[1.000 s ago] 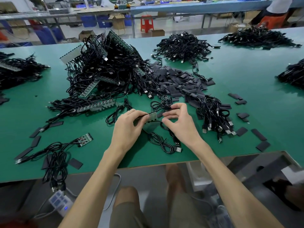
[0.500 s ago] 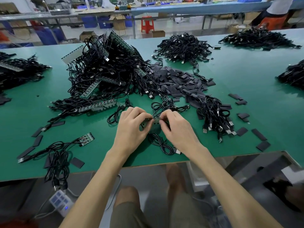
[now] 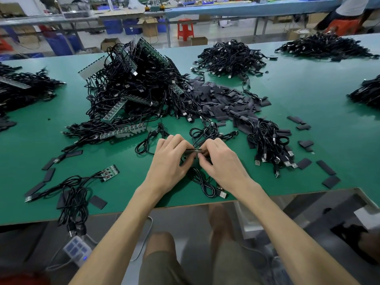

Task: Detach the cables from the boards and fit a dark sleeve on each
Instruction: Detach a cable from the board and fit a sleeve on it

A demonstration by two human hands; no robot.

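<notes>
A small board (image 3: 194,150) is pinched at both ends by the left hand (image 3: 170,161) and the right hand (image 3: 221,161), just above the desk (image 3: 308,99), its long axis lying from hand to hand.

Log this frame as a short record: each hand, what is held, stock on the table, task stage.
left hand: pinches one end of the small board
right hand: pinches its other end
cable: looped on the table, nearer than the hands
board pile: tangled with cables, far left
sleeves: loose dark heap right of that pile
stage: no sleeve seen on this board
</notes>
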